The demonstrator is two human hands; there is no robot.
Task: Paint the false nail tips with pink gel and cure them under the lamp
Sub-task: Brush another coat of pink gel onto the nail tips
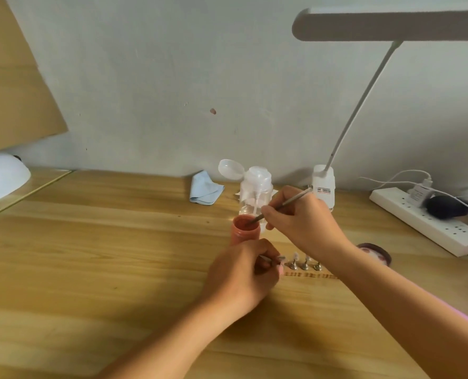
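**Brush dipped in the pink gel, both hands busy**

The only writing in view is a small label with red and dark print on the base of the white desk lamp point(323, 184), too small to read.

The right hand point(304, 217) reaches in from the right. Its fingers are pinched around a slim brush point(282, 205), which slants down to the left with its tip inside the open jar of pink gel point(245, 231). The jar stands upright on the wooden tabletop point(90, 255), just in front of a clear pump bottle point(256, 187) with its cap flipped open.

The left hand point(243, 272) sits just in front of the jar. Its fingers are curled and clamped on a thin metal tool point(271, 259) that points right towards the false nail tips point(305, 261). The tips stand in a row on small metal holders, partly hidden by the right forearm.
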